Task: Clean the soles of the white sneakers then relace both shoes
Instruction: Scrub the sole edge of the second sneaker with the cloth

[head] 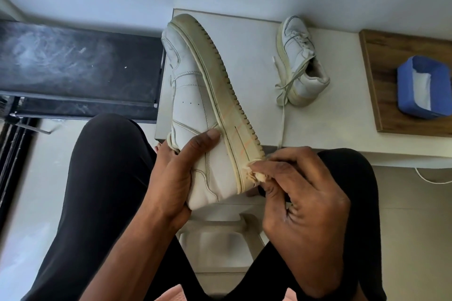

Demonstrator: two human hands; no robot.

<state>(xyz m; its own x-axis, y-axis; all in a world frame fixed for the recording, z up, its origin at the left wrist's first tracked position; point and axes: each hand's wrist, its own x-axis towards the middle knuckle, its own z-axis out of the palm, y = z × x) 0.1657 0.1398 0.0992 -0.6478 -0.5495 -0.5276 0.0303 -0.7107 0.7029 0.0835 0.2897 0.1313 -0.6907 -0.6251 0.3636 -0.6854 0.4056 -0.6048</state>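
Left hand (171, 178) wrapped around heel of white sneaker (195, 110), thumb pressed on side panel, shoe held tilted on its side above lap, toe pointing away. Right hand (300, 193) pinching small crumpled wipe (254, 175) against yellowed midsole at heel. Further back, second sneaker (299, 61) lying on white bench (342, 129), laces loose and trailing. Blue wipe box (424, 88) on wooden board (381, 85) at far right

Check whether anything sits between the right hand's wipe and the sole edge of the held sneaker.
Nothing visible does. The right hand presses a crumpled wipe straight against the sole edge at the heel of the held sneaker, which the left hand steadies.
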